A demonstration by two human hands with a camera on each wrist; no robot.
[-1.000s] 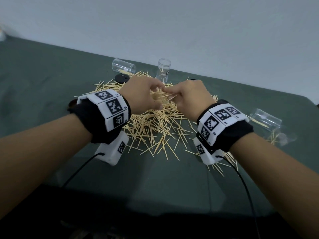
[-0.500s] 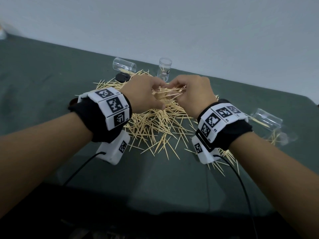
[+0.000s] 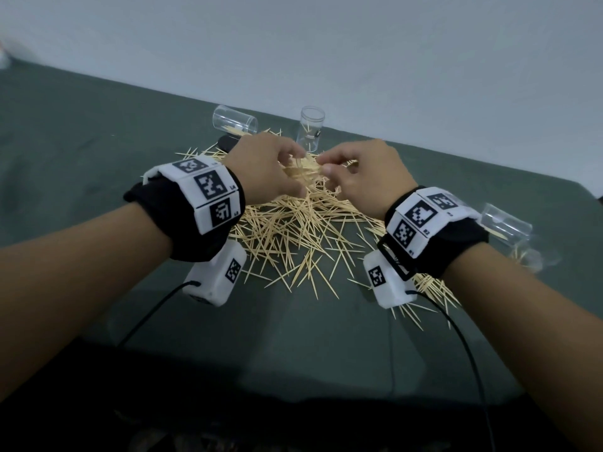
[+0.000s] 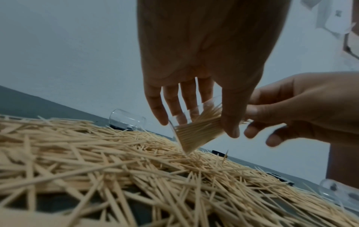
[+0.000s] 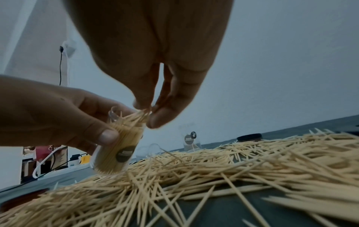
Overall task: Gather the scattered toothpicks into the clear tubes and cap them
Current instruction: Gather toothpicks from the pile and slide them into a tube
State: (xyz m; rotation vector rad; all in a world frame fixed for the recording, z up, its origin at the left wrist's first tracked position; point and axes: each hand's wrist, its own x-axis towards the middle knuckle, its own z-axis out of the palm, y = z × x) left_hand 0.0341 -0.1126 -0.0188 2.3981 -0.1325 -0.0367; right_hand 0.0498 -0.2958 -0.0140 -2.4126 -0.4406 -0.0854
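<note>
Toothpicks (image 3: 293, 233) lie heaped on the green table (image 3: 98, 132), with a packed bunch already standing in a tilted clear tube (image 5: 116, 150) held just above the heap's centre. The left hand (image 3: 264, 171) curls thumb and fingers round this tube; the right hand (image 3: 362, 177), at its 3 o'clock, pinches a few sticks at the mouth. Filling is the step in hand. Next, judged: seat the pinched sticks parallel, then fetch a black cap (image 5: 249, 136). An upright tube (image 3: 311, 128) stands at 12 o'clock, a fallen tube (image 3: 235, 122) at 11.
</note>
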